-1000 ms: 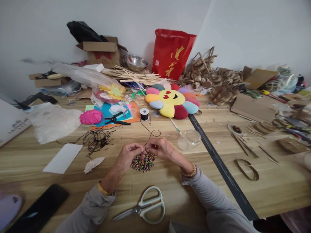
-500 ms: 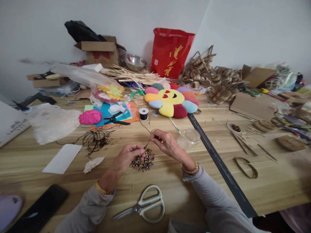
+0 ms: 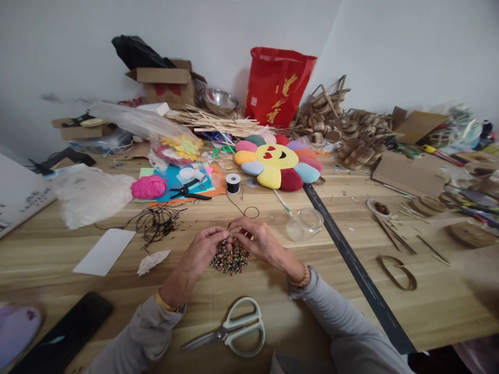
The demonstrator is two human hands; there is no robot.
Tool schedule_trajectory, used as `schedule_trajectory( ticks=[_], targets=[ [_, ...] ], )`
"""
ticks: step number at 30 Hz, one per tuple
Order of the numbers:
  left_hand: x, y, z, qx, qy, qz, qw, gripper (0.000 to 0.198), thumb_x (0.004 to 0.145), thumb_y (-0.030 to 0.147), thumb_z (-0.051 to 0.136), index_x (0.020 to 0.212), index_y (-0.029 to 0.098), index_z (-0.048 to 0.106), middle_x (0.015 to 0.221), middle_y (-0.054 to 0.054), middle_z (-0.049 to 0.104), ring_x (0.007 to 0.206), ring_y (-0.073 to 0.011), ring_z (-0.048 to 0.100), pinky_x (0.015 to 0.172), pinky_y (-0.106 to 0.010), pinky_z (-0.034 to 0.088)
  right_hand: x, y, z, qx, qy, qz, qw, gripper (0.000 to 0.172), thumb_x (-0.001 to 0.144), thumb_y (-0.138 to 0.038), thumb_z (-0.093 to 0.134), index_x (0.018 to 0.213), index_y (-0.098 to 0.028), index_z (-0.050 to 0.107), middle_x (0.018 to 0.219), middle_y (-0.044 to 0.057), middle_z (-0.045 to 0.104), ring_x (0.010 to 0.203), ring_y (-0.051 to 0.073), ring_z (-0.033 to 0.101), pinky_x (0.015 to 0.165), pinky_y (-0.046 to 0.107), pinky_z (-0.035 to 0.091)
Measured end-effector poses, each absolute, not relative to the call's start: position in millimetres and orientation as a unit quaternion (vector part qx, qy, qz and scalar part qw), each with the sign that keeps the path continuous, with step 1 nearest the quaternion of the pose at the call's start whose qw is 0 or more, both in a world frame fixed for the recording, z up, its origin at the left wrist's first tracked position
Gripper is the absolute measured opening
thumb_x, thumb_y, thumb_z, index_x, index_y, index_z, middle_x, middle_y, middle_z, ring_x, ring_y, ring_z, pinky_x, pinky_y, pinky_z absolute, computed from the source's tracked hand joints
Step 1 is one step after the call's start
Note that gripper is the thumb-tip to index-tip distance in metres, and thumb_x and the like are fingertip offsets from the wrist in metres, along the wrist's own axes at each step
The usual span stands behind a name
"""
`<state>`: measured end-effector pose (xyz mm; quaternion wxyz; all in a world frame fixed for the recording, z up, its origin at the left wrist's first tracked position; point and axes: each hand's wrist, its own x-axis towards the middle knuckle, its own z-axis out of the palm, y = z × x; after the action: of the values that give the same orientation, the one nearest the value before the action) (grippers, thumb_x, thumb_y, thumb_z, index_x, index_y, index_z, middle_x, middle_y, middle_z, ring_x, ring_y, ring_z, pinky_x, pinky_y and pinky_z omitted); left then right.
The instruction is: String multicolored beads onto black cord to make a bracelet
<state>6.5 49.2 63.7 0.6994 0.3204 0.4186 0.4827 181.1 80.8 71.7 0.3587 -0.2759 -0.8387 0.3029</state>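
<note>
A heap of small multicoloured beads (image 3: pixel 233 264) lies on the wooden table under my fingertips. My left hand (image 3: pixel 198 254) is pinched at the heap's upper left edge, on the end of a thin black cord (image 3: pixel 245 214). Close beside it, my right hand (image 3: pixel 262 245) pinches the same cord, its fingertips nearly touching the left ones. Any bead between the fingers is too small to make out. The cord loops loosely behind my hands, back to a black-and-white spool (image 3: pixel 233 184).
White-handled scissors (image 3: pixel 230 330) lie in front of me. A glass jar (image 3: pixel 304 224) and a long dark strip (image 3: pixel 351 254) are to the right. Tangled black cord (image 3: pixel 158 223), white paper (image 3: pixel 104 252) and a phone (image 3: pixel 64 332) lie left. A flower cushion (image 3: pixel 276 161) sits behind.
My right hand has come down and left, back to my left fingertips. The cord, drawn taut between the hands before, now lies in a slack loop behind them.
</note>
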Motion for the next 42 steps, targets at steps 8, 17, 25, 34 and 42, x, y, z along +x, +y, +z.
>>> schedule_trajectory(
  ticks=[8, 17, 25, 34, 42],
  targets=[
    [11, 46, 61, 0.307, 0.429, 0.491, 0.693, 0.02, 0.059, 0.026, 0.081, 0.065, 0.013, 0.066, 0.056, 0.001, 0.063, 0.054, -0.0115, 0.057, 0.056, -0.022, 0.044, 182, 80, 73, -0.274, -0.85, 0.297, 0.337, 0.011, 0.093, -0.017, 0.052, 0.096, -0.017, 0.063, 0.086, 0.005, 0.065, 0.078, 0.015, 0.06, 0.074, 0.027, 0.048],
    [14, 46, 61, 0.282, 0.43, 0.477, 0.713, 0.029, 0.052, 0.031, 0.087, 0.066, 0.013, 0.069, 0.061, -0.001, 0.068, 0.058, -0.014, 0.061, 0.059, -0.024, 0.047, 191, 86, 84, -0.27, -0.854, 0.313, 0.315, 0.01, 0.091, -0.014, 0.055, 0.09, -0.016, 0.065, 0.085, 0.004, 0.065, 0.078, 0.014, 0.06, 0.074, 0.025, 0.046],
    [11, 46, 50, 0.352, 0.456, 0.455, 0.68, 0.027, 0.059, 0.036, 0.083, 0.069, 0.013, 0.071, 0.063, -0.001, 0.068, 0.055, -0.0125, 0.058, 0.057, -0.024, 0.044, 195, 96, 77, -0.325, -0.763, 0.47, 0.302, 0.015, 0.085, -0.02, 0.061, 0.098, -0.013, 0.062, 0.075, 0.0, 0.06, 0.063, 0.009, 0.053, 0.057, 0.02, 0.043],
    [8, 45, 47, 0.411, 0.466, 0.441, 0.648, 0.028, 0.066, 0.039, 0.078, 0.073, 0.013, 0.071, 0.067, -0.003, 0.069, 0.059, -0.0136, 0.06, 0.06, -0.024, 0.045, 195, 99, 73, -0.312, -0.752, 0.51, 0.277, 0.019, 0.087, -0.03, 0.06, 0.093, -0.012, 0.065, 0.074, 0.001, 0.06, 0.062, 0.01, 0.053, 0.057, 0.02, 0.044],
    [7, 45, 52, 0.446, 0.467, 0.421, 0.637, 0.026, 0.07, 0.037, 0.074, 0.082, 0.014, 0.072, 0.077, -0.005, 0.074, 0.068, -0.017, 0.064, 0.066, -0.026, 0.046, 196, 94, 79, -0.313, -0.791, 0.447, 0.277, 0.016, 0.091, -0.027, 0.055, 0.088, -0.014, 0.064, 0.073, 0.0, 0.061, 0.062, 0.009, 0.052, 0.057, 0.019, 0.041]
  ],
)
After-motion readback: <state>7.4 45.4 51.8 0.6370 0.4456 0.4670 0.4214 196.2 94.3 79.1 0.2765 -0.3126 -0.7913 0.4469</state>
